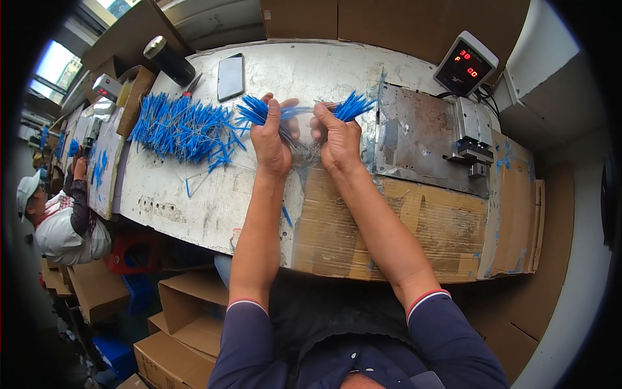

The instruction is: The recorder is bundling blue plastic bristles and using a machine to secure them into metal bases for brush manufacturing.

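A bundle of blue-tipped wires is held above the desk, its two blue ends fanning out past the hands. The left hand is clenched around one end, the right hand around the other; the bundle's middle is hidden between the fingers. Left of the bundle, a large loose pile of blue wires is spread on the desk, with a phone lying just behind it. Right of the bundle, a metal plate is seen below a scale display. Open cardboard boxes stand well below the desk; their contents cannot be made out.
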A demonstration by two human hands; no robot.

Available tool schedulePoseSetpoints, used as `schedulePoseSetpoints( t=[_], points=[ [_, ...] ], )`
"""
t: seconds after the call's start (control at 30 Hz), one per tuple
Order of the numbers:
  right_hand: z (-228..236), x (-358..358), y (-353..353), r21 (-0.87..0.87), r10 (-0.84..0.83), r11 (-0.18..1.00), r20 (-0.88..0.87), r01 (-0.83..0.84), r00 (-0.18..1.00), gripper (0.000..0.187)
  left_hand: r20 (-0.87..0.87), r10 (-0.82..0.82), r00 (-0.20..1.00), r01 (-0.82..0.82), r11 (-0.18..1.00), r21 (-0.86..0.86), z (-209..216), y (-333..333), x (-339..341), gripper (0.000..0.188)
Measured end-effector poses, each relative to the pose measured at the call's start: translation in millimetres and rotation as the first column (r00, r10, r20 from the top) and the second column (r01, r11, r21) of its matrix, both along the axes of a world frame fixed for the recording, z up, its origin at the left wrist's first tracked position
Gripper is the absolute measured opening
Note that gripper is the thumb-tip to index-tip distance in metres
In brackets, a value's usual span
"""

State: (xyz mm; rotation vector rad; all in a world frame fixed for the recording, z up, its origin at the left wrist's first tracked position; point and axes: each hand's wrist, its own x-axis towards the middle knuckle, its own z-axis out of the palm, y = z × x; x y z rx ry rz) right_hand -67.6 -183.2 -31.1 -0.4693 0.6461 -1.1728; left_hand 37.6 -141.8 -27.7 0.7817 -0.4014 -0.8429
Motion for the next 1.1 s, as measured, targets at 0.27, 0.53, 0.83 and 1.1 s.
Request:
schedulePoseSetpoints(
  t=[0.27,0.53,0.83,1.1],
  points=[
    [6.9,-5.0,-0.6,-0.005,0.143,0.990,-0.079,-0.144,0.987,0.011,0.079,0.022,0.997,-0.022,1.000,-0.004,-12.5,6.0,29.0,0.015],
    [7.2,-21.7,-20.8,-0.345,-0.058,0.926,-0.531,-0.153,0.846,0.011,0.140,0.120,0.983,-0.137,0.984,0.116,0.1,10.9,45.0,0.011],
    [6.5,-16.7,-8.6,-0.491,-0.037,0.543,-0.824,-0.681,0.565,0.005,0.304,-0.122,0.945,0.096,0.990,0.098,10.1,15.9,20.6,0.022],
    [19.2,-17.3,-7.6,-0.530,0.051,0.822,-0.299,-0.210,0.953,0.009,0.209,0.071,0.975,-0.062,0.997,-0.049,19.5,21.4,30.0,0.034]
  ],
)
